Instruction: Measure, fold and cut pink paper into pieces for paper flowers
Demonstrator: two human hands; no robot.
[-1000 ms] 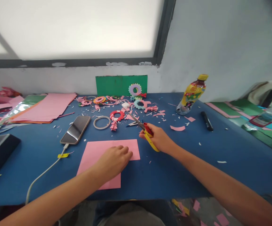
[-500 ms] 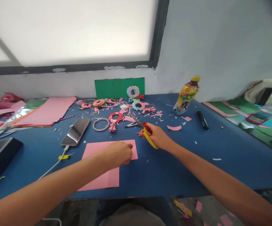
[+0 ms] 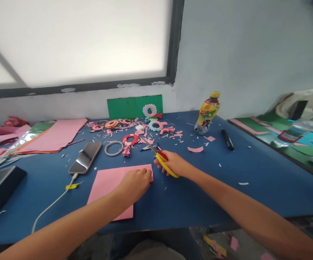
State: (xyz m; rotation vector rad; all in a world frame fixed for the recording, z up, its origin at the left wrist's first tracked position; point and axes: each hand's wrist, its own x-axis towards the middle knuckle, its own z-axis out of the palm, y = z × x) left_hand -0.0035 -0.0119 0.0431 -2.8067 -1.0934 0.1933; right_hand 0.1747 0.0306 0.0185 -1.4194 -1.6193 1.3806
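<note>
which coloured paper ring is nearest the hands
The red ring, just left of the scissors; the lavender ring, light-blue ring and orange ring sit farther back, nearer the green board.

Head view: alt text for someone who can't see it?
The person's right hand holds red-and-yellow scissors beside pink paper; the left hand is at its right edge. Paper rings and scraps litter the blue table beyond, a phone left, a bottle right.

Left grip [image 3: 137, 181]: fingers, extended over the pink sheet [image 3: 109, 178] one second ago, are now curled in at its right edge. Right grip [image 3: 175, 163]: lowered slightly; fingers now show beneath the scissors [image 3: 164, 164]. Blade tips: drawn back from the white object [image 3: 139, 128]. Camera view: turned slightly right and upward.
</note>
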